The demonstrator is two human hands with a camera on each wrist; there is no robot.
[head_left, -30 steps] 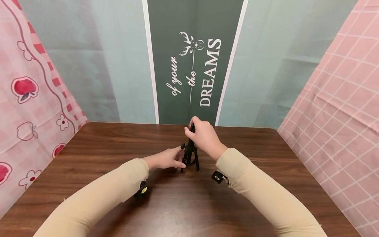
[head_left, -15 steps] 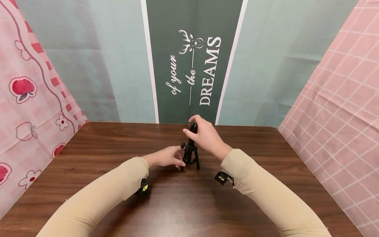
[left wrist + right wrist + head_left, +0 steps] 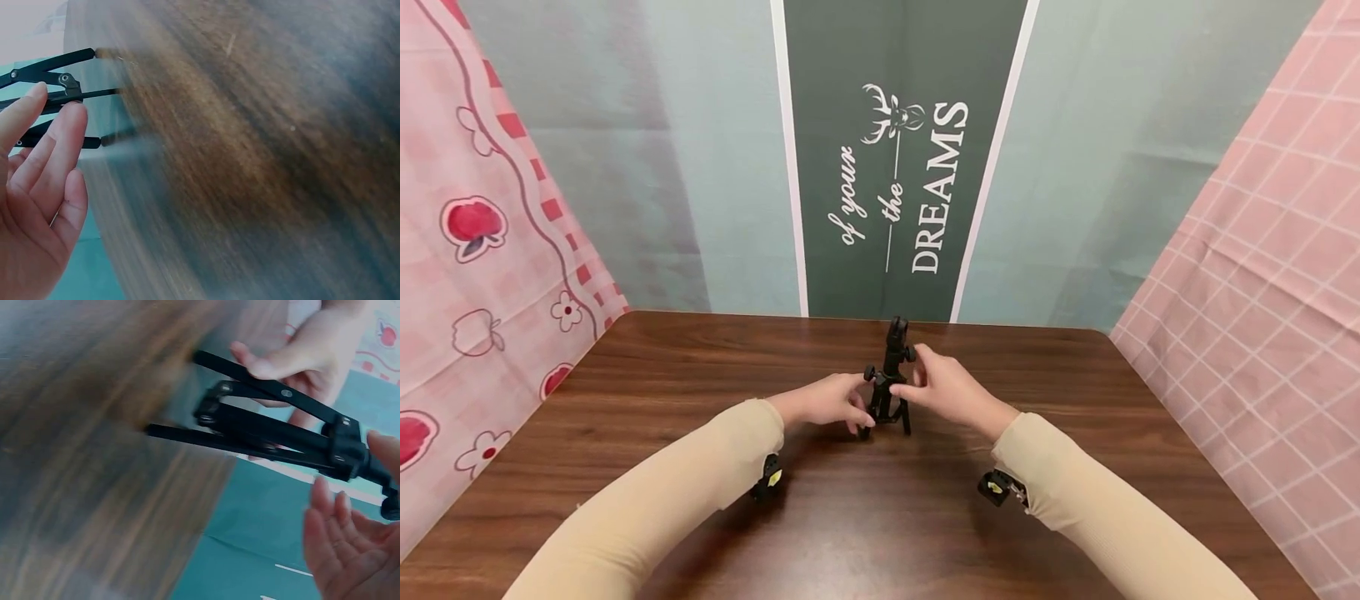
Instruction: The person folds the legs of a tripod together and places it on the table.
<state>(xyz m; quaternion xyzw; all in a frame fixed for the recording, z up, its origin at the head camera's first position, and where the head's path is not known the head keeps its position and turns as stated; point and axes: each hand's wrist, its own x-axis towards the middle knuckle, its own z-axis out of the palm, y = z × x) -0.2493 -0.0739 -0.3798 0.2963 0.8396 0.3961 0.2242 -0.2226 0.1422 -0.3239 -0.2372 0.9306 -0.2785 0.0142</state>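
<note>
A small black tripod (image 3: 892, 357) stands upright on the table, its legs spread a little and knobs on its column. My left hand (image 3: 827, 400) holds it low down. In the right wrist view, the left thumb lies against one tripod leg (image 3: 234, 367), with fingers behind it. My right hand (image 3: 955, 390) is at the column's right side, thumb and fingers apart around the upper part. The right fingers (image 3: 322, 519) look clear of the tripod in the right wrist view; whether the thumb touches it, I cannot tell.
The brown wooden table (image 3: 850, 517) ends at a far edge close behind the tripod. Beyond hangs a grey-green curtain (image 3: 730, 167) with white lettering. Pink cloths (image 3: 1262, 250) flank both sides. A small black camera mount (image 3: 996, 486) hangs under the right wrist.
My right hand has left the tripod's top, opening and moving down and right beside the column, so the head now shows. My left hand stays at the legs.
</note>
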